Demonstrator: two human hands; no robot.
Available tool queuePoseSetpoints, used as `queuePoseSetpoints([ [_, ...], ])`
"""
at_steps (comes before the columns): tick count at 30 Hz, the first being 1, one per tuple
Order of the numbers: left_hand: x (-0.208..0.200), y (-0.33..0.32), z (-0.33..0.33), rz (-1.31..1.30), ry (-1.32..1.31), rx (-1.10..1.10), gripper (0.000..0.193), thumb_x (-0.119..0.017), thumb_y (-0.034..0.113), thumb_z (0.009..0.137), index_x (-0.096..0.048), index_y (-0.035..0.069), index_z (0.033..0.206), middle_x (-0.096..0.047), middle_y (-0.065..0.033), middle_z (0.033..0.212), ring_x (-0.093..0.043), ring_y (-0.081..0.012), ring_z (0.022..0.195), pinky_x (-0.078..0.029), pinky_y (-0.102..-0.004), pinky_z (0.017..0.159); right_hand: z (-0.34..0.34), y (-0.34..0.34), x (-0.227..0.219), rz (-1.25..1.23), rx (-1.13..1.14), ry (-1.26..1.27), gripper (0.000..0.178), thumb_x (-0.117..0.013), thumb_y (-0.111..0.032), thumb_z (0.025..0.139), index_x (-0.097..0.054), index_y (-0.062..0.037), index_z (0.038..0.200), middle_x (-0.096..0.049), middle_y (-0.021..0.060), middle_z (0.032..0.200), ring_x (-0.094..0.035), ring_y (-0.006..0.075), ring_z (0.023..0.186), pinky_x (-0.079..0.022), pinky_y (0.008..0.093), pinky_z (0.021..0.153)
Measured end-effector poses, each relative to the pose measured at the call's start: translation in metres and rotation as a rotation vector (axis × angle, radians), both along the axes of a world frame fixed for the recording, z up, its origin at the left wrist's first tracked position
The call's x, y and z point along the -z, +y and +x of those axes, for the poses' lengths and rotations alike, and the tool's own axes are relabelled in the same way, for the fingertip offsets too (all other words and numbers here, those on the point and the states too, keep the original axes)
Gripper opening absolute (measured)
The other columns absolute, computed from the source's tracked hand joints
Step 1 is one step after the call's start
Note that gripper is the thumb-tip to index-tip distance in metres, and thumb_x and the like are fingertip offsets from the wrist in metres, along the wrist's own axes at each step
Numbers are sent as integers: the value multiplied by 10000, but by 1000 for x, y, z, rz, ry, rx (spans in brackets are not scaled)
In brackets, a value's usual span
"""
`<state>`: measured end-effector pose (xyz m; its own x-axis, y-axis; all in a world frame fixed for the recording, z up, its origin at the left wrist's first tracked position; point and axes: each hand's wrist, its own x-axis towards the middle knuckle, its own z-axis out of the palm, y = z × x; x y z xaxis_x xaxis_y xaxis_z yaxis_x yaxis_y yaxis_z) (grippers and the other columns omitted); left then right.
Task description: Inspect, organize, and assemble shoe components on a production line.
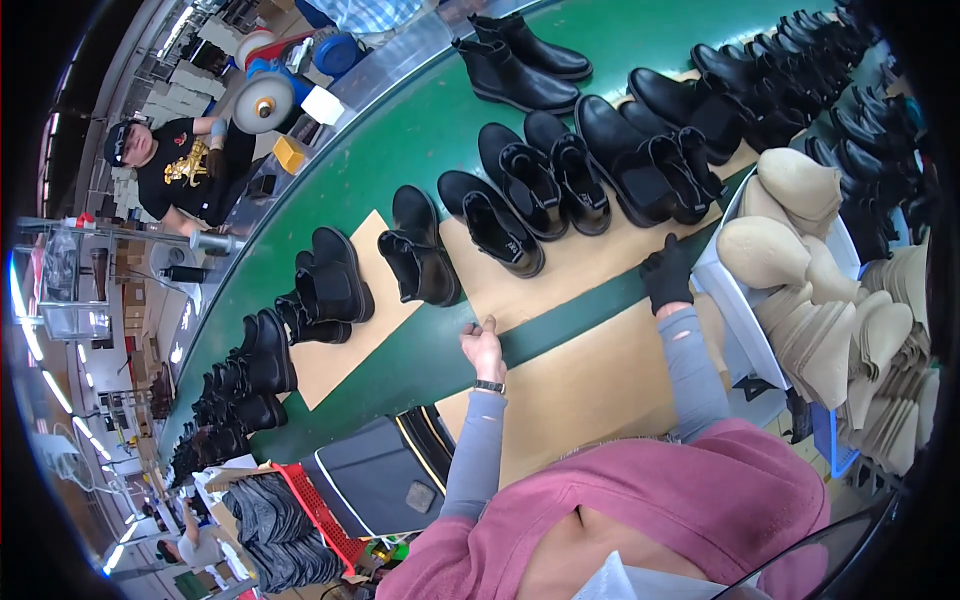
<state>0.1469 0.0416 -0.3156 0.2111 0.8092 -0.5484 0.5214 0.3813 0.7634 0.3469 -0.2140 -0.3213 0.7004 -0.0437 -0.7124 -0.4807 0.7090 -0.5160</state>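
"Checking my left hand (482, 350)?"
"I see it curled at the edge of the brown sheet (580, 270); I can't tell if it grips."
"My right hand (667, 275)?"
"Gloved, by that edge, grip unclear. Beyond both, black shoes (525, 185) stand on the sheet."

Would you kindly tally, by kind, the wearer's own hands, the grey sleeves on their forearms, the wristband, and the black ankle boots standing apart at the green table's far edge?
Bare left hand: 1
Black-gloved right hand: 1
Grey sleeves: 2
Black wristband: 1
Far-edge black ankle boots: 2
Total: 7
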Motion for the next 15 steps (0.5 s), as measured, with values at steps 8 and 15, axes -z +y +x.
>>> queuePoseSetpoints([
  [8, 14, 14, 17, -57, -105, 101, 122, -630, 40, 799, -548, -37, 750, -538, -65, 593, -494, -139, 433, -383, -287, 351, 5, -43, 92, -717, -484, -497, 160, -574, -223, 927, -584, -64, 943, -530, 65, 706, -574, 198, 750, -522, 344, 688],
  [15, 25, 39, -4, 28, -29, -67, 148, -566, 66, 818, -567, -79, 790, -581, -105, 672, -542, -169, 482, -488, -319, 383, 40, -10, 45, -601, -828, -283, 130, -504, -187, 919, -570, -75, 924, -570, 103, 819, -626, 244, 771, -559, 421, 650],
])
